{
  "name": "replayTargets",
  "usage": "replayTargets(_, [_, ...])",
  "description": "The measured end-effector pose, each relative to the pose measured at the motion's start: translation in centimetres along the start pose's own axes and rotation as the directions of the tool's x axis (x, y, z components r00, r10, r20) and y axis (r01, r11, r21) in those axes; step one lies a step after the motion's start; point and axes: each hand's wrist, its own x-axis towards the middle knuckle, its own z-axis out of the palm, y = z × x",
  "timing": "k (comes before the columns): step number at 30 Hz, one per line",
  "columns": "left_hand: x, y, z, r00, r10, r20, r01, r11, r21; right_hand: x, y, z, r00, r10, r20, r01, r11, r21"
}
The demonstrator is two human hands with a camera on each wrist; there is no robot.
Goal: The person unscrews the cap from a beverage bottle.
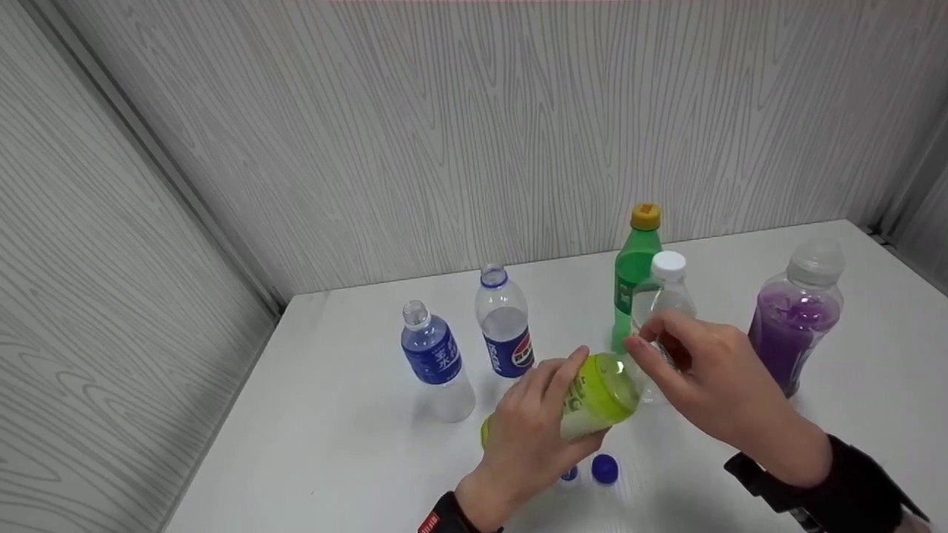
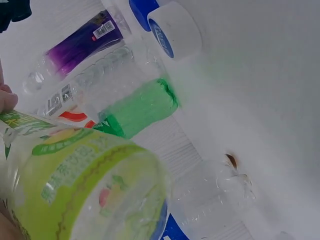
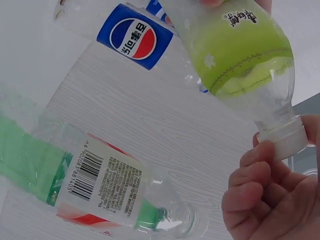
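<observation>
My left hand [image 1: 529, 418] grips a bottle with a yellow-green label [image 1: 585, 392], held tilted above the table. Its neck points toward my right hand [image 1: 715, 374]. In the right wrist view, the fingers and thumb of that hand pinch the white cap [image 3: 286, 139] on the bottle's neck. The cap is hidden behind the hand in the head view. Below the bottle, a dark blue cap [image 1: 605, 468] lies on the table beside a smaller-looking blue and white cap [image 1: 569, 474], partly covered by my left hand.
An uncapped blue-labelled bottle [image 1: 433, 359] and an uncapped Pepsi bottle [image 1: 507, 344] stand left. Behind my right hand are a green bottle [image 1: 637, 259] with an orange cap and a clear bottle [image 1: 674, 296] with a white cap. A purple-filled bottle [image 1: 800, 326] stands right.
</observation>
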Motion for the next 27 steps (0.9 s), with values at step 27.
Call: replayTargets(27, [-1.0, -0.7, -0.4, 0.996, 0.022, 0.085, -0.029, 0.997, 0.078, -0.4, 0.5, 3.0, 0.993, 0.016, -0.121, -0.007, 0.997, 0.076])
